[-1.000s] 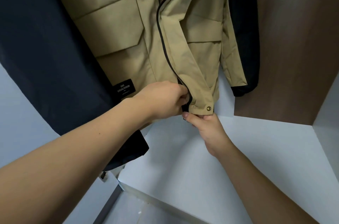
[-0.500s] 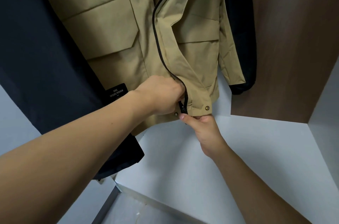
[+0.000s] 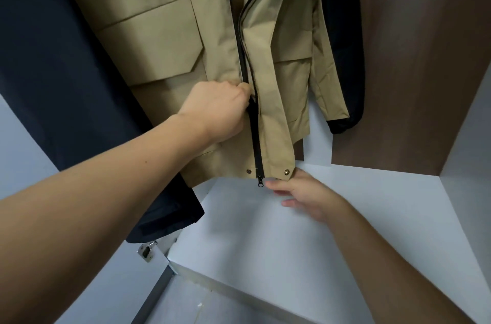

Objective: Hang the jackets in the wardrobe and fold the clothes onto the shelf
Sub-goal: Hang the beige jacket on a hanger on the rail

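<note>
Khaki jacket (image 3: 170, 39) hanging, one dark jacket (image 3: 53, 63) beside, two hands.

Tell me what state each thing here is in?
Tan jacket: hanging, zipped along its lower part, open above.
Zipper pull: dangling at hem.
Dark jacket: hanging.
Left hand: gripping the zipper.
Right hand: fingers relaxed, just below hem.

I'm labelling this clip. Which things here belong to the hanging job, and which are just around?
Job:
tan jacket
its zipper
left hand, at the zipper
right hand, below the hem

Around:
dark garment
white shelf
door hinge
</note>
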The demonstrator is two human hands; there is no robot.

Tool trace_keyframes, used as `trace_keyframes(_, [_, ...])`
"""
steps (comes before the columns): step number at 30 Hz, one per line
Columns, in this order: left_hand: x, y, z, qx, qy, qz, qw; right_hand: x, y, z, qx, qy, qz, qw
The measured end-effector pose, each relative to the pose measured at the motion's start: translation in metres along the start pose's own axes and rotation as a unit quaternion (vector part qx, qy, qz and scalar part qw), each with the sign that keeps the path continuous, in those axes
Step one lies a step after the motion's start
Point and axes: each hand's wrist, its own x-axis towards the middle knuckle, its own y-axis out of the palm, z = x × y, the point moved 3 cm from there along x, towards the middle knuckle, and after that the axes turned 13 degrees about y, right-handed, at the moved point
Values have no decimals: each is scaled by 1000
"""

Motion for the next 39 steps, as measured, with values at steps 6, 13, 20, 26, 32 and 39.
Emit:
trace_keyframes(6, [1,-10,5,-32,21,9,999,-43,-51,51,45,-83,-126,987])
trace_keyframes(13, [11,-21,-3,-62,40,20,997,-38,25,73,1,-110,-157,981])
trace_keyframes(20, [28,-40,9,58,65,38,996,-38,17,94,-69,-128,-252,957])
trace_keyframes(26, [41,-74,45,62,-31,-21,997,-44,10,107,-134,-53,-222,964])
trace_keyframes(32, [36,-78,45,11,43,-12,999,-66,11,182,-115,-228,-215,943])
trace_keyframes(39, [56,-88,52,166,124,5,978,-49,12,186,-184,-194,-274,924])
